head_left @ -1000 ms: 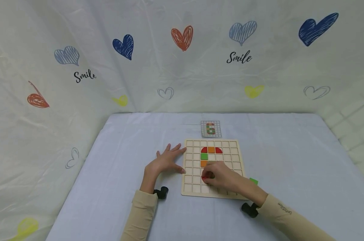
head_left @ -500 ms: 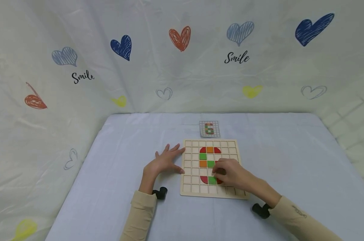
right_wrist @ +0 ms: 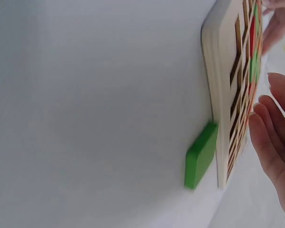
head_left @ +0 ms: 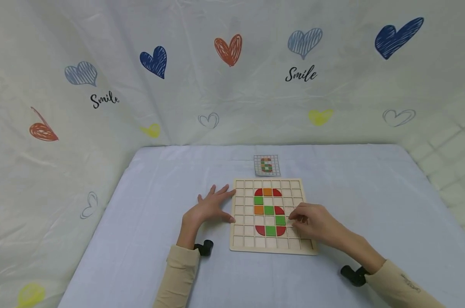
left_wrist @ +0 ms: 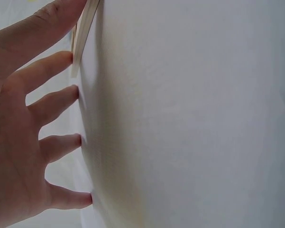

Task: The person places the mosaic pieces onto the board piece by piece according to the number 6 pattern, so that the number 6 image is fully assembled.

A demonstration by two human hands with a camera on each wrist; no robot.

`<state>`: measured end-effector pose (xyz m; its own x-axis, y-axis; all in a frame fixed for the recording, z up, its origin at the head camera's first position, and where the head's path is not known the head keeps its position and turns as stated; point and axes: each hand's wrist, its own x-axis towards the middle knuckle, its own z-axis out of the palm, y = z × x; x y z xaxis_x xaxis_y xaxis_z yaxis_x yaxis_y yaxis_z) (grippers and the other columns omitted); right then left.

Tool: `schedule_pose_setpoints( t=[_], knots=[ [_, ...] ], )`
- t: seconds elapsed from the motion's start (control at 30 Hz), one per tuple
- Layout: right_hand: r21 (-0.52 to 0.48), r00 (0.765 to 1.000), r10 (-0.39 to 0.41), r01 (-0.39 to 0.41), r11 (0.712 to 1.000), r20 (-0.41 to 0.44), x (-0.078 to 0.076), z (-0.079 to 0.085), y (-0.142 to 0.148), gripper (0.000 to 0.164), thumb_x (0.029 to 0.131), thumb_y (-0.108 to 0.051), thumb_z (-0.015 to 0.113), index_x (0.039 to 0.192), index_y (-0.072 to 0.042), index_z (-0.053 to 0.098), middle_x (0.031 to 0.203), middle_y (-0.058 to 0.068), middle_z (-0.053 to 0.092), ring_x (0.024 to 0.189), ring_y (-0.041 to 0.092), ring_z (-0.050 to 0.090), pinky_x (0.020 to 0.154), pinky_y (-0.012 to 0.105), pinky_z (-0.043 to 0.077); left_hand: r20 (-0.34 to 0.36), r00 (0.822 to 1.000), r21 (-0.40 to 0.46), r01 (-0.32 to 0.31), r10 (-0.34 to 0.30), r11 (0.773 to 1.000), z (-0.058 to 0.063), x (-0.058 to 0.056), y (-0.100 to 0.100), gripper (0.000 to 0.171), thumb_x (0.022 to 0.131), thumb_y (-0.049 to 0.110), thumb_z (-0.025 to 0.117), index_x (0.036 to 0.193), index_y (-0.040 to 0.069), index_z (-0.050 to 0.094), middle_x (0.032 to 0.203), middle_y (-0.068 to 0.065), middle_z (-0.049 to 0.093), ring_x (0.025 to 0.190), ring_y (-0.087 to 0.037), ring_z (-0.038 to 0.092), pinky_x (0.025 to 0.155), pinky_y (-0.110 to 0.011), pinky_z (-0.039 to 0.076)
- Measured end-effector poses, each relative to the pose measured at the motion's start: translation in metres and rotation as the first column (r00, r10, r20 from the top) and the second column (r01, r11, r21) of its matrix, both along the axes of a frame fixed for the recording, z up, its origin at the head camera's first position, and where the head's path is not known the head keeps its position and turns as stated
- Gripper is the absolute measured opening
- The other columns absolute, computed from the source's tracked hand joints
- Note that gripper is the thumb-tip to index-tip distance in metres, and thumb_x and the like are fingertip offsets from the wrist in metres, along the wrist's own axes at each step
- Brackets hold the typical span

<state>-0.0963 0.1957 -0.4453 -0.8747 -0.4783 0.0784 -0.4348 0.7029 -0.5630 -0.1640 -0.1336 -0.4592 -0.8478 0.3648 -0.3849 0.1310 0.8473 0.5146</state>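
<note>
My left hand (head_left: 209,208) lies at the left edge of the wooden grid board (head_left: 244,243), fingers spread. Its thumb and index finger touch that edge; the other fingertips rest on the cloth in the left wrist view. My right hand (head_left: 313,220) hovers over the board's right side, fingers bent loosely. In the right wrist view, thumb and fingertips stand apart with nothing between them. Left of these fingertips sits a green square tile (head_left: 280,220) in the grid. Other tiles in the grid include a red rounded tile (head_left: 281,231) and an orange square tile (head_left: 259,210).
Beyond the board lies a small pattern card (head_left: 267,165) printed with a similar coloured figure. A loose green block (right_wrist: 200,156) leans on or touches the board's right edge; my right hand hides it in the head view. White cloth (head_left: 159,179) covers the table.
My right hand has moved rightward from the lower-left red tile, across the figure, and off the tiles. The right-column green tile has come into sight. My left hand stays at the board's edge.
</note>
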Motion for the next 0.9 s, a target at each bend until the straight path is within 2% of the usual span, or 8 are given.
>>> schedule_pose_setpoints(
  t=[0.43, 0.7, 0.9],
  knots=[
    [0.041, 0.999, -0.051, 0.051, 0.998, -0.006, 0.010, -0.001, 0.041, 0.018, 0.081, 0.001, 0.080, 0.097, -0.006, 0.077, 0.093, -0.004, 0.072, 0.080, 0.009, 0.065, 0.071, 0.027, 0.058, -0.002, 1.000, -0.010, -0.001, 0.001, 1.000, 0.002, 0.001, 0.001, 0.094, 0.080, 0.037, 0.088, 0.160, 0.030, 0.039, 0.172, 0.002, 0.022, 0.161, -0.036, 0.001, 0.118, -0.078, 0.001],
    [0.079, 0.997, -0.080, 0.078, 0.994, 0.020, 0.014, -0.004, 0.052, 0.020, 0.076, 0.000, 0.084, 0.093, -0.006, 0.075, 0.089, -0.005, 0.069, 0.075, 0.007, 0.057, 0.065, 0.024, 0.052, -0.001, 1.000, -0.001, -0.006, 0.006, 1.000, 0.002, 0.001, 0.000, 0.094, 0.080, 0.037, 0.088, 0.160, 0.030, 0.040, 0.172, 0.001, 0.022, 0.161, -0.036, 0.001, 0.118, -0.078, 0.001],
    [0.111, 0.993, -0.095, 0.087, 0.990, 0.065, 0.017, -0.008, 0.055, 0.021, 0.076, -0.009, 0.088, 0.091, -0.010, 0.072, 0.088, -0.007, 0.065, 0.076, 0.006, 0.055, 0.065, 0.025, 0.050, -0.001, 1.000, 0.004, -0.001, 0.001, 1.000, 0.001, 0.001, 0.001, 0.094, 0.079, 0.036, 0.089, 0.159, 0.029, 0.040, 0.172, 0.001, 0.023, 0.161, -0.037, 0.001, 0.118, -0.078, 0.000]
  ],
)
